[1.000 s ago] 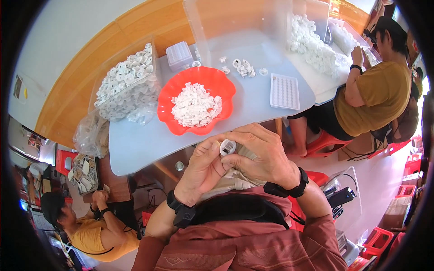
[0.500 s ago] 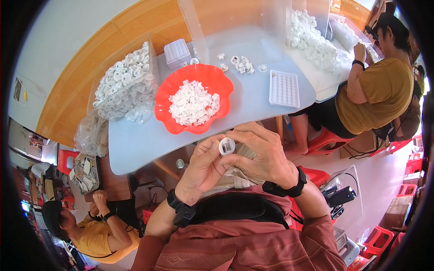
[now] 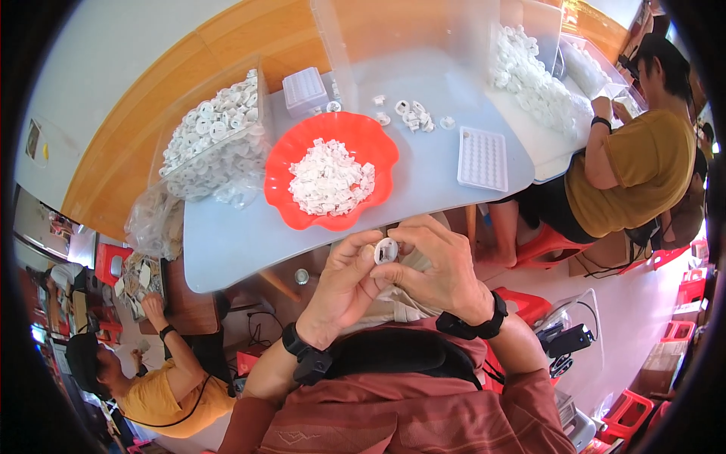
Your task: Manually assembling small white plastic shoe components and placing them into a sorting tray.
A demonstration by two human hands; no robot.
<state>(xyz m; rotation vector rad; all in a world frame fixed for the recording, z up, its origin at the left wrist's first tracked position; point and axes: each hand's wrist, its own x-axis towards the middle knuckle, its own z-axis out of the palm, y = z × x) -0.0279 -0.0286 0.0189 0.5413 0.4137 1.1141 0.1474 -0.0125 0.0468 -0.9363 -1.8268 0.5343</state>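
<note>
— Pinching a small white ring (image 3: 386,250) between them, the left hand (image 3: 344,291) and the right hand (image 3: 439,268) meet just below the near edge of the tabletop (image 3: 227,242). How does each grip sit?

— The left hand comes up from the lower left, wrist bent, thumb and forefinger closed on the ring's left side. The right hand comes in from the right with its back turned up, fingers curled over, fingertips (image 3: 393,246) closed on the ring's right and top edge. Both grips are shut on the same piece.

— And the forearms?

— Both rise from the lower edge in rust-coloured sleeves, each wrist wearing a black band (image 3: 302,352). They angle inward, so the hands touch over the person's lap.

— Where does the ring lie relative to the other things?

— It is held in the air, off the tabletop, just beneath a red scalloped bowl (image 3: 291,163) heaped with small white parts. To the right of the bowl lies a white gridded tray (image 3: 482,159); behind it, a few loose white rings (image 3: 414,117). At the left stands a clear bin (image 3: 215,144) full of white rings.

— Anyone else about?

— A person in a mustard shirt (image 3: 643,174) sits at the right end of the tabletop, well apart from the hands.
</note>
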